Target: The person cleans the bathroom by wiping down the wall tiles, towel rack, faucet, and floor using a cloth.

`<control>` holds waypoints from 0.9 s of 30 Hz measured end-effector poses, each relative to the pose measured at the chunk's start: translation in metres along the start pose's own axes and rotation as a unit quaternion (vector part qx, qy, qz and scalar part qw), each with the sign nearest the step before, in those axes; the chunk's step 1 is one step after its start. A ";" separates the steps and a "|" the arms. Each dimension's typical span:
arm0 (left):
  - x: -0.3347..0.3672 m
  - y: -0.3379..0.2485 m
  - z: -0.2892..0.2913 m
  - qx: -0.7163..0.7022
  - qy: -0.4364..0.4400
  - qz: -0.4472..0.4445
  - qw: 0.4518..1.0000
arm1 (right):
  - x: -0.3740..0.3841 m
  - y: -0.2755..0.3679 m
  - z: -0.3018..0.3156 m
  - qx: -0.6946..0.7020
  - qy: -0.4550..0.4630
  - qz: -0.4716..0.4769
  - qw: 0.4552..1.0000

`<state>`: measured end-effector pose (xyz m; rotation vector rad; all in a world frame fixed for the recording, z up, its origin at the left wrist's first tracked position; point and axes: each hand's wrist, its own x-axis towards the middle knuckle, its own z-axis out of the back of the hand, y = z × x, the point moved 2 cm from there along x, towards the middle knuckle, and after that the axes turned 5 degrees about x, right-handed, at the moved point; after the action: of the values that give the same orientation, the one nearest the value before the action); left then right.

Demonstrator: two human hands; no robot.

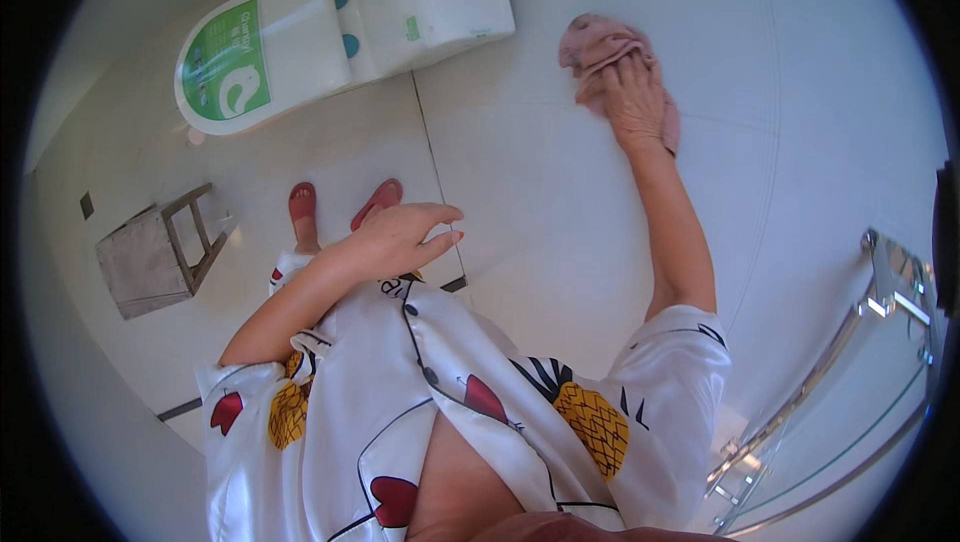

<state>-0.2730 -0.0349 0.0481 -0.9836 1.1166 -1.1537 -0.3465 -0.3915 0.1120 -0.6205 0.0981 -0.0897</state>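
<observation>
While the right hand (pixel 634 94) presses flat on a crumpled pink cloth (pixel 598 52) against the white tiled wall (pixel 560 222) at the far right of the scene, its fingers spread over the fabric rather than curled around it, the left hand (pixel 405 235) hangs free near the body, open and loosely relaxed, holding nothing. Far left of the cloth sits a white toilet (pixel 400 12) with a green label on its closed lid, below it two red sandals (pixel 340 204) and a small grey step stool (pixel 155 257), and a glass shower screen (pixel 850 392) with chrome fittings curves in at near right.
</observation>
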 end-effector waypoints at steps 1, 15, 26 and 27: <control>-0.001 0.002 0.003 0.000 -0.006 0.005 1.000 | 0.008 0.007 -0.021 0.010 -0.019 0.030 0.999; -0.003 0.034 -0.015 -0.046 -0.064 0.047 0.996 | -0.050 0.083 -0.069 0.078 0.129 0.083 0.985; -0.013 0.044 -0.012 -0.070 -0.055 0.092 0.992 | 0.035 0.040 -0.049 0.017 0.024 0.061 0.998; -0.012 0.049 -0.013 -0.066 -0.065 0.095 0.991 | 0.059 0.036 -0.051 0.001 0.024 0.066 0.998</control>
<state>-0.2774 -0.0162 -0.0001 -1.0153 1.1643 -0.8594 -0.2919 -0.3981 0.0461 -0.6086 0.1851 0.0229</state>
